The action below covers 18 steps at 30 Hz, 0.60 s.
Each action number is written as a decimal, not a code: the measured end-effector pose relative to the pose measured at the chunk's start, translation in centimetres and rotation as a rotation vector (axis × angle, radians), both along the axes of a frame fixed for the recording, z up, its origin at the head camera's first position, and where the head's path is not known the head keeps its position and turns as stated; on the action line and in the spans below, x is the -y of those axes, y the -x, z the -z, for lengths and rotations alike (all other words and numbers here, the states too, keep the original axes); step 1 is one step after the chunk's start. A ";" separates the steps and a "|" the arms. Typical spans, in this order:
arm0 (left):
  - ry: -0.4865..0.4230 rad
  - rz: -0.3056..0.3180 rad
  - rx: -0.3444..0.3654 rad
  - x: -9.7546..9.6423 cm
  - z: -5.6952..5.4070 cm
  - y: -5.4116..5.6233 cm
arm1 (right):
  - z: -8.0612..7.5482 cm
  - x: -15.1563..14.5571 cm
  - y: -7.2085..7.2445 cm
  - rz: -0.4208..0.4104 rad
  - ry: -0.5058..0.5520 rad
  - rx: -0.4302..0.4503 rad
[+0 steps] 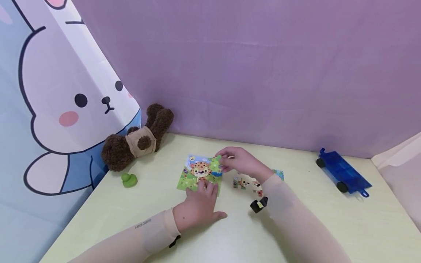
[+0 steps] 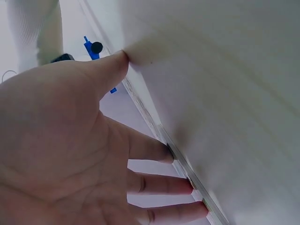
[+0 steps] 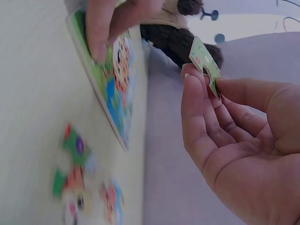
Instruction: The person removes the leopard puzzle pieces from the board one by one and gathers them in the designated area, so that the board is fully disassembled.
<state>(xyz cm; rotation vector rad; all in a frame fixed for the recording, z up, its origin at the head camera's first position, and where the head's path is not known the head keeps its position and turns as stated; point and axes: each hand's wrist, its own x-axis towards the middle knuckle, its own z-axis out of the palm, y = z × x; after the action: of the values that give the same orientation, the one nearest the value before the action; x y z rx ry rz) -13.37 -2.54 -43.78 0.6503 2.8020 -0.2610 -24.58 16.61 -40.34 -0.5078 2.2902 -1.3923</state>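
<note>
A square puzzle board (image 1: 185,181) with a spotted leopard cub picture lies flat on the table. My left hand (image 1: 198,208) rests its straight fingertips on the board's near edge, thumb spread aside; in the left wrist view the fingers (image 2: 159,186) look extended along that edge. Over the board's far right corner, my right hand (image 1: 241,160) pinches a green puzzle piece (image 3: 206,63) between thumb and fingers, held above the table. Several loose puzzle pieces (image 1: 243,182) lie right of the board, partly hidden by the right forearm.
A brown plush bear (image 1: 141,141) lies at the back left, with a green toy duck (image 1: 129,180) in front of it. At the right stands a blue toy wagon (image 1: 344,171) with black wheels. A purple cloth (image 1: 250,73) hangs behind the table.
</note>
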 end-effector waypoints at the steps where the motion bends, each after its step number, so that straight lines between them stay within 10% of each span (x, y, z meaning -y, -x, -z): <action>1: -0.003 0.004 -0.001 0.1 0.0 0.0 | -0.1 -0.6 -0.3 0.006 -0.012 -0.005; 18: -0.026 0.012 -0.016 0.2 0.2 0.2 | 1.8 -6.9 -4.4 -0.016 -0.149 0.030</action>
<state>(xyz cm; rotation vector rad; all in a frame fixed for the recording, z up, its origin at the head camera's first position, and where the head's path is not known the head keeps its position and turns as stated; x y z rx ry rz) -13.54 -2.71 -43.97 0.6740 2.8221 -0.2342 -20.23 23.47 -42.16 -0.4545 2.3382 -1.2017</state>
